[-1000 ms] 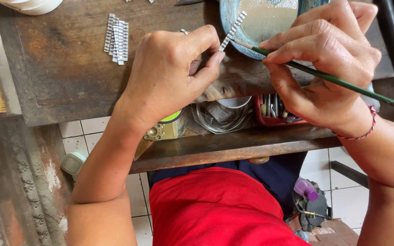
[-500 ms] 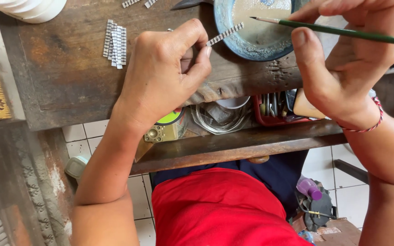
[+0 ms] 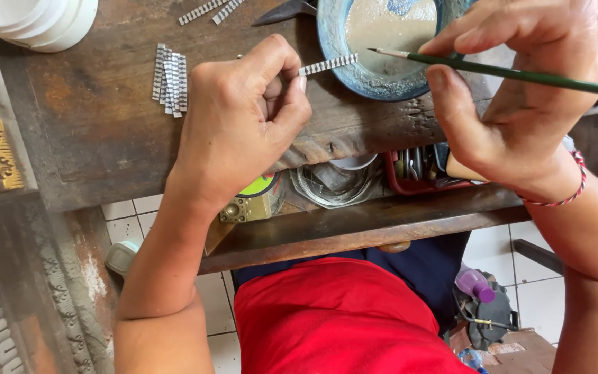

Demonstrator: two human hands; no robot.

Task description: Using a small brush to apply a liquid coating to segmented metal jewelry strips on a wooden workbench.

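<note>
The left hand (image 3: pixel 243 125), fingers pinched shut on a small ridged silver metal strip (image 3: pixel 328 64), hovers by the worktop's (image 3: pixel 91 138) front edge; the right hand (image 3: pixel 520 104), fingers clamped round a thin green-handled paintbrush (image 3: pixel 513 73), has lifted its tip off the strip over the round blue ceramic bowl (image 3: pixel 354 76).

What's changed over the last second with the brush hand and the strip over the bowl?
The right hand has drawn back to the right, so the green paintbrush has lifted off the small silver strip; its tip now points over the blue bowl, apart from the strip. The left hand still pinches the strip at the bowl's rim. Nothing was let go; the pile of strips on the bench is unmoved.
</note>
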